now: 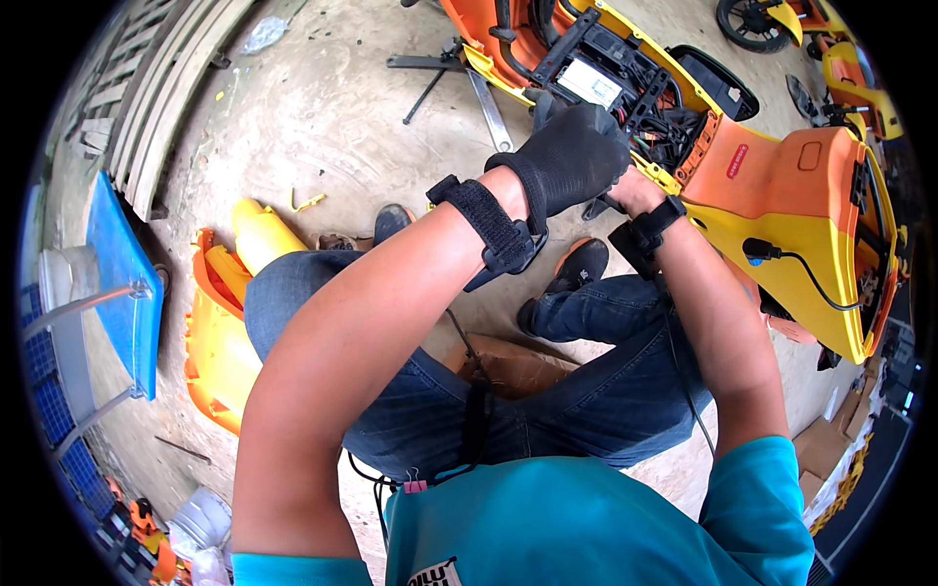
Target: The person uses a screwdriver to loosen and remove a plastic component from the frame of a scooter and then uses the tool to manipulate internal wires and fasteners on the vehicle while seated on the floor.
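Observation:
My left hand (578, 156), in a black glove, is curled at the near edge of an orange and yellow scooter (772, 181). Whatever its fingers hold is hidden behind the glove. Right beside it, my right hand (633, 188) reaches to the same edge, its fingers mostly covered by the left glove. Above both hands lies the scooter's uncovered frame, with a white-labelled box (589, 84) and dark wiring (662, 142). A black cable with a plug (760, 250) hangs over the yellow side panel.
A wrench (489, 112) lies on the concrete floor beyond my left hand. Yellow-orange body panels (217, 342) rest by my left knee, near a blue board (122, 283). A cardboard box (513, 368) sits between my legs. More scooters (850, 78) stand far right.

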Demonstrator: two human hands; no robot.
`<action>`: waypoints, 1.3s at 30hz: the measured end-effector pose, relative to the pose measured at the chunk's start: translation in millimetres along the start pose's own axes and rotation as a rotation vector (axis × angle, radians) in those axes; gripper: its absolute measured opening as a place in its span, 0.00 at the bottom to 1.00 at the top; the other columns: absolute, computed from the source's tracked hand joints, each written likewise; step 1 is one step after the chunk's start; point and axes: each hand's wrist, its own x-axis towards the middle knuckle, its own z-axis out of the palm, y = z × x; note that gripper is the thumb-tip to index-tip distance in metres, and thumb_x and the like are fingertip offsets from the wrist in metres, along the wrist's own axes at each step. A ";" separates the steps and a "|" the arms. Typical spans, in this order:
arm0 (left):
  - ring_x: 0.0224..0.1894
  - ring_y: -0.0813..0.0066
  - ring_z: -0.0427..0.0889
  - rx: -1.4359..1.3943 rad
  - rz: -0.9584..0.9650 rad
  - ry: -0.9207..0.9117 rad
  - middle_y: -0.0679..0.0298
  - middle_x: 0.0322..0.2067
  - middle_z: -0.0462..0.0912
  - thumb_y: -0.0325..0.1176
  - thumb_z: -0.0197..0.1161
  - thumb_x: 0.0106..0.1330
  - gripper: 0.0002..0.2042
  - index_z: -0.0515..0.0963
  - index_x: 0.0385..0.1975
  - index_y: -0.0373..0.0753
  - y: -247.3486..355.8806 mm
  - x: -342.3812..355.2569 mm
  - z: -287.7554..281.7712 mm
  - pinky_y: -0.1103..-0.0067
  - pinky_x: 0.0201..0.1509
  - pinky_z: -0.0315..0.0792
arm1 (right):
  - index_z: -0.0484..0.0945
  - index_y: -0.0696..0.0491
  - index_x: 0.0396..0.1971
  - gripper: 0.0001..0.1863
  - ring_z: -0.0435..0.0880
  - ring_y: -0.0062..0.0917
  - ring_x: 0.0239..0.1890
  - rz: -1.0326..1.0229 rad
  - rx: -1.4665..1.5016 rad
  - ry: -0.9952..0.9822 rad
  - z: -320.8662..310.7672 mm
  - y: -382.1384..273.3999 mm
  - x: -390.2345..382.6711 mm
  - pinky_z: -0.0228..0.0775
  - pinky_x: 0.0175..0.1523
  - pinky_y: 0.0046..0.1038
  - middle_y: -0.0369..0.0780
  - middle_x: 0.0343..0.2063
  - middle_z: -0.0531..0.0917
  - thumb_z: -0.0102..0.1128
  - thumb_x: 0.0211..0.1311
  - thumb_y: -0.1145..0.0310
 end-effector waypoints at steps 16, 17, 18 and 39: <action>0.42 0.57 0.83 0.696 0.027 -0.145 0.53 0.37 0.82 0.29 0.61 0.58 0.14 0.76 0.45 0.39 36.3 -15.5 -18.5 0.66 0.44 0.77 | 0.72 0.53 0.57 0.21 0.72 0.35 0.59 -0.137 -0.017 0.063 -13.3 -47.5 -14.5 0.63 0.62 0.31 0.46 0.55 0.76 0.54 0.64 0.65; 0.42 0.58 0.83 0.748 0.010 -0.148 0.54 0.37 0.82 0.29 0.61 0.58 0.13 0.77 0.44 0.40 41.1 -15.0 -18.2 0.67 0.44 0.77 | 0.72 0.53 0.58 0.22 0.72 0.35 0.60 -0.130 -0.016 0.064 -13.7 -48.5 -15.6 0.63 0.63 0.30 0.46 0.55 0.76 0.54 0.65 0.65; 0.42 0.58 0.83 0.768 -0.009 -0.109 0.55 0.37 0.82 0.29 0.61 0.58 0.13 0.77 0.44 0.41 40.9 -15.0 -17.8 0.67 0.44 0.77 | 0.72 0.53 0.58 0.22 0.72 0.34 0.60 -0.134 -0.021 0.063 -13.5 -53.4 -15.0 0.63 0.63 0.30 0.45 0.56 0.76 0.54 0.65 0.66; 0.33 0.57 0.81 -0.001 -0.118 -0.010 0.50 0.28 0.81 0.29 0.58 0.55 0.08 0.76 0.30 0.30 5.2 0.2 1.8 0.68 0.38 0.75 | 0.66 0.54 0.62 0.25 0.72 0.29 0.60 -0.215 0.019 0.104 3.7 -40.3 -10.2 0.62 0.64 0.29 0.43 0.55 0.76 0.56 0.65 0.70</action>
